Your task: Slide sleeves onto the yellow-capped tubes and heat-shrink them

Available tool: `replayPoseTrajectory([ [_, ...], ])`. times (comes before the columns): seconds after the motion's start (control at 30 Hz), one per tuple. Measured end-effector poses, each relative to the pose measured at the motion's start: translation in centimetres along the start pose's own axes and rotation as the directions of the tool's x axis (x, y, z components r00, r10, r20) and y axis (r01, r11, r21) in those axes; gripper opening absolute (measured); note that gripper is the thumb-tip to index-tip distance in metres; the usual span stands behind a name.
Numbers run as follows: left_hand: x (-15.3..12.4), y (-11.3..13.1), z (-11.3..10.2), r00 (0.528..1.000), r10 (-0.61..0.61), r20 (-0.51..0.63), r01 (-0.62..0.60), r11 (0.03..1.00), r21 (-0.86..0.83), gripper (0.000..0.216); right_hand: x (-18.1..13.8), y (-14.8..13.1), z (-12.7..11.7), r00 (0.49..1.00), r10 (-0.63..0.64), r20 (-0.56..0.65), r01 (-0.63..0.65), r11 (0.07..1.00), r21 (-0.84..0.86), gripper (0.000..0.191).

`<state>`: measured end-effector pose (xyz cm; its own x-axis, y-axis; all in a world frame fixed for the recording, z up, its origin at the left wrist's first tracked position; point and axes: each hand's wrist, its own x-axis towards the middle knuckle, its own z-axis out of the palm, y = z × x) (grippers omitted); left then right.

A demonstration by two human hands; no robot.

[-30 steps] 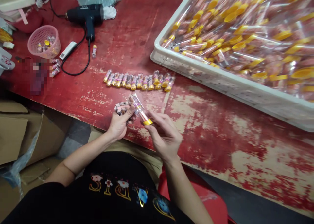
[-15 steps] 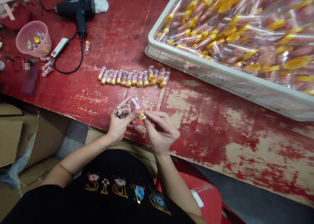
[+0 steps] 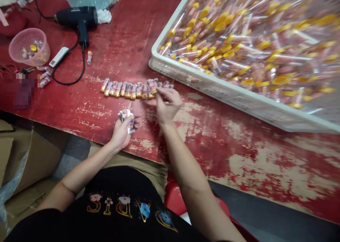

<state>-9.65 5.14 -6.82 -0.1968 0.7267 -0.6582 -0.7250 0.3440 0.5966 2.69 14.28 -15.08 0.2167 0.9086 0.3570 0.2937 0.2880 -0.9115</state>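
Note:
A small clear tube (image 3: pixel 152 86) with a yellow cap and printed label is pinched in the fingertips of my right hand (image 3: pixel 169 105). It is over the right part of a row of similar tubes (image 3: pixel 123 89), lined up side by side on the red table. Whether it touches the row I cannot tell; my fingers partly cover the tubes there. Nearer my body, my left hand (image 3: pixel 120 134) has its thumb pressed on several small printed labels (image 3: pixel 126 117), held just above the table edge.
A large white tray (image 3: pixel 212 88) heaped with yellow-capped tubes fills the right side. At the back left lie a dark heat gun (image 3: pixel 77 18) with its cord, a pink basket (image 3: pixel 16 49), a white stick-like item (image 3: pixel 58 56) and a single tube (image 3: pixel 89 57). Cardboard boxes (image 3: pixel 16 153) stand below left.
My right hand has taken the labelled tube away from my left hand and carried it forward to the row. My left hand keeps the labels. The whole view has shifted slightly.

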Motion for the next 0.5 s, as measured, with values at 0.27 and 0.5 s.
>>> replayPoseTrajectory([
  [0.27, 1.0, 2.6, -1.7, 0.996, -0.006, -0.091, 0.005, 1.0, -0.005, 0.021, 14.7, 3.5, -7.5, 0.992, 0.126, 0.0, -0.096, 0.758, -0.645, 0.021],
  [0.5, 1.9, 3.2, 1.3, 0.988, -0.094, -0.124, 0.088, 0.995, -0.056, 0.027, 18.1, -1.7, -10.0, 0.935, 0.334, 0.117, -0.153, 0.68, -0.717, 0.018],
])
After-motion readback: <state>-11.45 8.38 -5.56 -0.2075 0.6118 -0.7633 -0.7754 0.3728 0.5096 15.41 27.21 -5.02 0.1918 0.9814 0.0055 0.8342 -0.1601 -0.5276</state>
